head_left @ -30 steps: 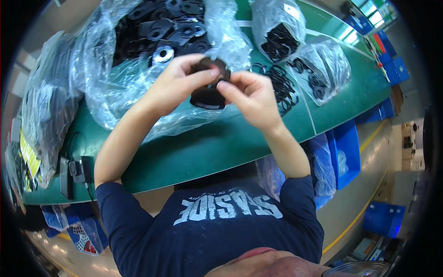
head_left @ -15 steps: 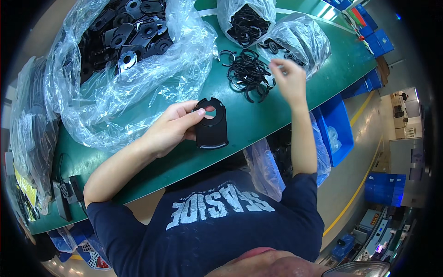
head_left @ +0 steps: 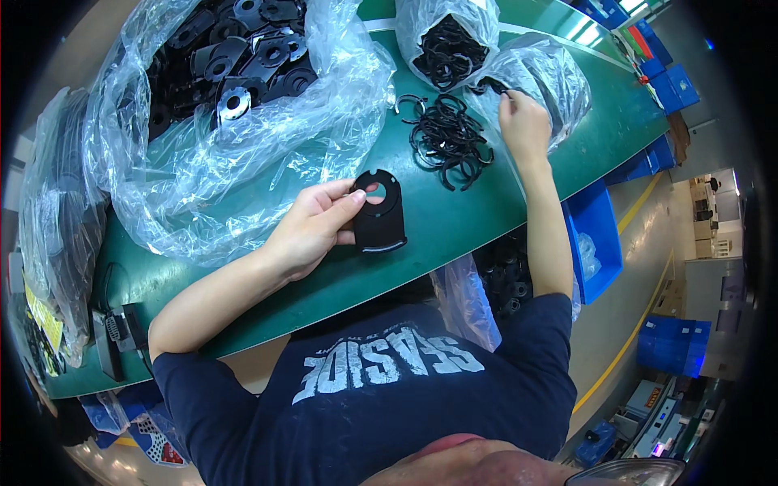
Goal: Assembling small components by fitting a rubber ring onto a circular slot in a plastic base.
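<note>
My left hand (head_left: 314, 225) grips a flat black plastic plate (head_left: 381, 228) by its rounded end, thumb on top beside the round hole. The plate's straight lower edge faces me. Over on the right, my right hand (head_left: 527, 128) is at the mouth of a clear plastic bag (head_left: 562, 85), fingertips pinched together among small dark parts; what they hold, if anything, is too small to make out. Left of that hand lies a loose pile of black curved clips (head_left: 447, 142) on the green table (head_left: 324, 285).
A large clear bag (head_left: 243, 162) of similar black plates fills the far left. Another bag (head_left: 492, 20) of black curved clips stands behind the pile. A wrapped bundle (head_left: 61, 211) and a small black device (head_left: 121, 332) sit at the left. A blue bin (head_left: 598, 243) is beyond the table's right edge.
My right hand has moved from beside the clip pile to the bag's mouth, its fingers closing together. My left hand still holds the plate, now tilted slightly differently.
</note>
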Action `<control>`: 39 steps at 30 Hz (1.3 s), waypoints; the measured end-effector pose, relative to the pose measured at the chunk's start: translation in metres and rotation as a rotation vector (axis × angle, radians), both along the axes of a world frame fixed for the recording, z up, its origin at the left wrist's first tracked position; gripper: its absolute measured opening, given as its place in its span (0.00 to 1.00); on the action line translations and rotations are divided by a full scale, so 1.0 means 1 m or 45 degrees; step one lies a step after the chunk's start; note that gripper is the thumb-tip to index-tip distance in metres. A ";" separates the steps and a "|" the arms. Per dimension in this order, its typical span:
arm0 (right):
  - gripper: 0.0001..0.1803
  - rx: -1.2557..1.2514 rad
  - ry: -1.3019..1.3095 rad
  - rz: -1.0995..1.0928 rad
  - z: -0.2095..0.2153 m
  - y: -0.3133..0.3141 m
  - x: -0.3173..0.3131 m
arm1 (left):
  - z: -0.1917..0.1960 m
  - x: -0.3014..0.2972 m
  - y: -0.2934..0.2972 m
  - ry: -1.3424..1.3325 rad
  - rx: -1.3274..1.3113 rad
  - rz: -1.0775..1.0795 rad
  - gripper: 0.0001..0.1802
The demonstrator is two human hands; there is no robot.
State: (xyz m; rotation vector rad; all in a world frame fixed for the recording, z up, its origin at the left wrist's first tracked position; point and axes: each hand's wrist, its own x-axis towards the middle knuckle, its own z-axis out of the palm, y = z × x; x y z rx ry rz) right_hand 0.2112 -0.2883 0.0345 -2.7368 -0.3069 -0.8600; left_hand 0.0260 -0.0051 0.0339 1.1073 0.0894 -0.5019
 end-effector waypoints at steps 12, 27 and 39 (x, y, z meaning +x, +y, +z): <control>0.09 0.997 1.264 0.890 0.035 0.076 -0.144 | -0.001 -0.009 -0.005 -0.103 -0.199 -0.014 0.18; 0.06 0.982 0.879 0.765 0.014 0.087 -0.147 | 0.004 -0.012 -0.002 -0.154 0.036 -0.017 0.16; 0.11 1.413 1.302 0.845 0.000 0.077 -0.154 | -0.006 -0.017 -0.008 -0.282 -0.027 -0.041 0.16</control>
